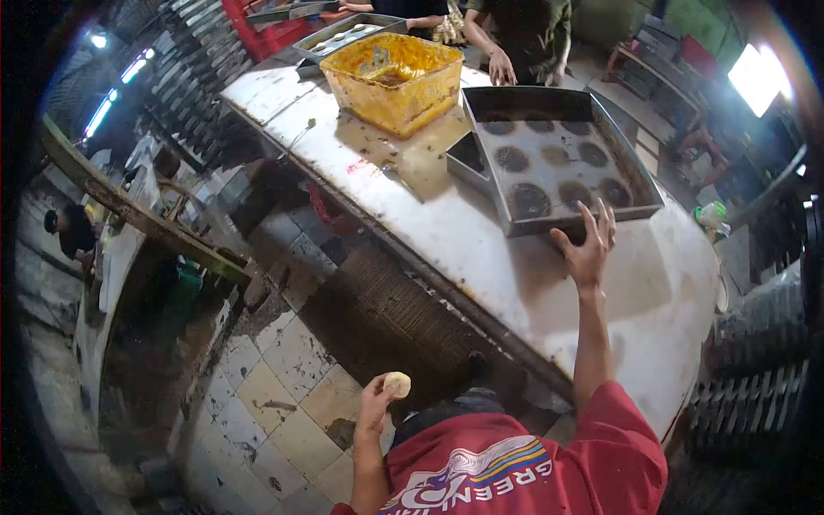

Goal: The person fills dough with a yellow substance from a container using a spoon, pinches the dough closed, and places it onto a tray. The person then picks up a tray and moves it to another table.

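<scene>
A small round, pale piece of dough [397,384] is pinched in the fingers of my left hand [374,407], held low over the floor beside the table. My right hand [589,249] reaches over the table with its fingers spread, fingertips right at the near rim of a deep metal tray [541,154]. Dark round stains in rows mark the tray's bottom. That tray rests tilted on another metal tray [469,160], which is mostly hidden beneath it.
On the white table [481,266] stands a yellow plastic tub [395,103], smeared with residue. Behind it, a tray [348,36] holds several pale rounds. Across the table is a person's hand [501,67]; another person stands farther left. Stained tiles [296,356] cover the floor.
</scene>
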A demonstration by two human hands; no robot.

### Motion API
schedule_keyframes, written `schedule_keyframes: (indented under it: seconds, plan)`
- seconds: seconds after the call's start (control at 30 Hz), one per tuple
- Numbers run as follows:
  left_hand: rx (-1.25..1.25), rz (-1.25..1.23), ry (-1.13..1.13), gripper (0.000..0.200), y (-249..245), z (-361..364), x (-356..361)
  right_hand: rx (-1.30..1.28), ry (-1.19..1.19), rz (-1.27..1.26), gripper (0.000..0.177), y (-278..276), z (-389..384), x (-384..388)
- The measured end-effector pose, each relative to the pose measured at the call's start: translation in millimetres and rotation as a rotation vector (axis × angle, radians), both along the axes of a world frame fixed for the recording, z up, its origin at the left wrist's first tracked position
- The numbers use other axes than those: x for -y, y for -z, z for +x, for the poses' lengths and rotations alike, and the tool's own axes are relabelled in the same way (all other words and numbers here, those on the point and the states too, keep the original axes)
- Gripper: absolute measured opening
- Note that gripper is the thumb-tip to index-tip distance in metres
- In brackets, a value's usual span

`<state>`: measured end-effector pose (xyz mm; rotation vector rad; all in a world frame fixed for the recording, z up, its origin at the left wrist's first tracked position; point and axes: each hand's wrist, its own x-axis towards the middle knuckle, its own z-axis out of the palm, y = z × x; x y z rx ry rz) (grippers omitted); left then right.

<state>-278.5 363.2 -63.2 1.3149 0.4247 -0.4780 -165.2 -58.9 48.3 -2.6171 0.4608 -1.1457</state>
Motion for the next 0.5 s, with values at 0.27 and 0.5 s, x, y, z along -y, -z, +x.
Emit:
schedule_keyframes:
  seconds: [0.27,0.5]
  plan:
    - [-0.006,0.03,0.02,0.028,30.0,3.9,-138.1,0.032,0.064,0.085,0.041,40.9,51.4,-29.1]
    - [-0.03,-0.017,-0.004,0.027,22.1,48.0,-170.0,0.012,0.107,0.026,0.035,48.9,68.5,-20.6]
